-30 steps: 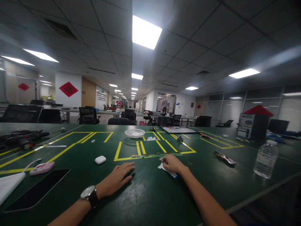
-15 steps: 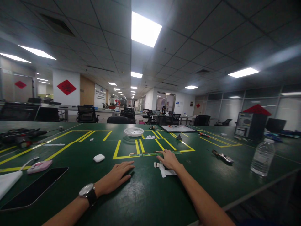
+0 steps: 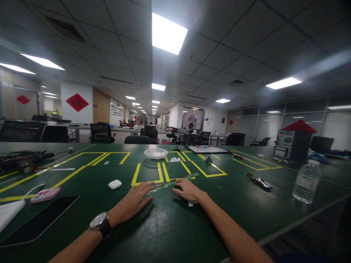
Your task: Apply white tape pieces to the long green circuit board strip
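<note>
A long, thin green circuit board strip point(image 3: 161, 186) lies slanted on the green table, its right end farther from me. My right hand point(image 3: 188, 190) has its fingers bent over the strip's middle, gripping it there; the thumb shows on the near side. Beside the strip's left end is my left hand point(image 3: 134, 199), with fingers stretched out and thumb apart. The left fingertips reach the strip's end, though contact is hard to make out. White paper pieces point(image 3: 191, 204) are mostly covered by my right hand. A watch point(image 3: 101, 223) is on my left wrist.
Yellow tape outlines mark the table. Behind the strip stand a white basket point(image 3: 155, 153) and crumpled paper point(image 3: 175, 159). A white earbud case point(image 3: 114, 184), pink device point(image 3: 45, 195) and black phone point(image 3: 41, 221) lie left. Rightward are a metal tool point(image 3: 259, 182) and water bottle point(image 3: 306, 182).
The strip has come nearer and swung aslant, its left end now closer to me. My right hand moved left and toward me with it. My left hand shifted slightly forward to its end.
</note>
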Demonstrator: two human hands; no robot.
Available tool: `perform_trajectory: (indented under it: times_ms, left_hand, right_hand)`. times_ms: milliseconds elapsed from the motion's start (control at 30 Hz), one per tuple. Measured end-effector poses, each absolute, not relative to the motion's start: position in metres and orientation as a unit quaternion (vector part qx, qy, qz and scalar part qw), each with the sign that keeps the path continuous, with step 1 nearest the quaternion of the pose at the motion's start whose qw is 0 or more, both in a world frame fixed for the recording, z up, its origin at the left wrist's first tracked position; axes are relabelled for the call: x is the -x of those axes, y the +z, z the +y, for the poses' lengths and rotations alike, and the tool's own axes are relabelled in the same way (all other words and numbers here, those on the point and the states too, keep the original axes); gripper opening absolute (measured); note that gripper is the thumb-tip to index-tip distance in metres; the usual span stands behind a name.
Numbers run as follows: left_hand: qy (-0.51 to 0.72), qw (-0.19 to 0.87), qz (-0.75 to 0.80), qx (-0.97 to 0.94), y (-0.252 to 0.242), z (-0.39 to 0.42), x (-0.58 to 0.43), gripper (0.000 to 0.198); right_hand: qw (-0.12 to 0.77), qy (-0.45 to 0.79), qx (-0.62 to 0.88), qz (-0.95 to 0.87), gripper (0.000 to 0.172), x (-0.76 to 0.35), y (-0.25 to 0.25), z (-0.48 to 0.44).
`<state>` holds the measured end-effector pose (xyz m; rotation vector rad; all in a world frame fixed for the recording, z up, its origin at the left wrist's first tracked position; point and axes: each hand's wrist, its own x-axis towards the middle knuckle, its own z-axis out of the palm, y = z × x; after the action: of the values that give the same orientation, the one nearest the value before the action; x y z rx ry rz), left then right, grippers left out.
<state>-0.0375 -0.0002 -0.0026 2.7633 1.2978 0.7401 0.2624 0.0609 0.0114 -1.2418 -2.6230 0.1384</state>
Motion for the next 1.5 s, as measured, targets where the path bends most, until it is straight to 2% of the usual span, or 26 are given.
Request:
perform_trajectory:
  times_ms: [67, 167, 300, 433, 633, 867, 967, 1067, 1167, 1300, 1500]
  left_hand:
    - [0.236, -0.004, 0.420, -0.877, -0.004, 0.001, 0.037, 0.038]
    - [0.217, 0.001, 0.432, -0.875, -0.011, 0.005, 0.037, 0.040]
    - [0.199, 0.004, 0.443, -0.874, -0.015, 0.008, 0.034, 0.041]
    - [0.214, -0.004, 0.443, -0.871, -0.009, 0.006, 0.032, 0.040]
    - [0.235, -0.006, 0.433, -0.870, -0.005, 0.004, 0.030, 0.039]
    - [0.195, 0.042, 0.414, -0.888, -0.010, -0.005, 0.018, 0.038]
    - [0.186, 0.057, 0.392, -0.899, -0.012, -0.008, 0.013, 0.040]
    - [0.174, 0.075, 0.371, -0.909, -0.013, -0.008, 0.012, 0.040]
    - [0.164, 0.081, 0.368, -0.911, -0.011, -0.009, 0.012, 0.040]
    - [0.159, 0.065, 0.378, -0.910, -0.005, -0.014, 0.010, 0.040]
    - [0.173, 0.037, 0.380, -0.908, -0.002, -0.021, 0.006, 0.043]
  right_hand:
    - [0.115, 0.043, 0.406, -0.906, 0.054, -0.260, 0.012, 0.059]
    - [0.128, 0.010, 0.454, -0.882, 0.052, -0.259, 0.012, 0.058]
    - [0.116, -0.004, 0.566, -0.816, 0.065, -0.261, 0.007, 0.064]
    - [0.078, 0.041, 0.553, -0.828, 0.073, -0.263, 0.003, 0.068]
    - [0.077, 0.091, 0.416, -0.902, 0.064, -0.257, 0.011, 0.056]
    - [0.101, 0.155, 0.264, -0.946, 0.050, -0.244, 0.029, 0.030]
    - [0.136, 0.133, 0.293, -0.937, 0.054, -0.259, 0.037, 0.033]
    - [0.098, 0.125, 0.352, -0.922, 0.059, -0.281, 0.041, 0.039]
    - [0.055, 0.124, 0.376, -0.917, 0.052, -0.293, 0.040, 0.042]
    - [0.065, 0.118, 0.397, -0.908, 0.040, -0.290, 0.037, 0.043]
    - [0.088, 0.103, 0.416, -0.899, 0.045, -0.289, 0.035, 0.047]
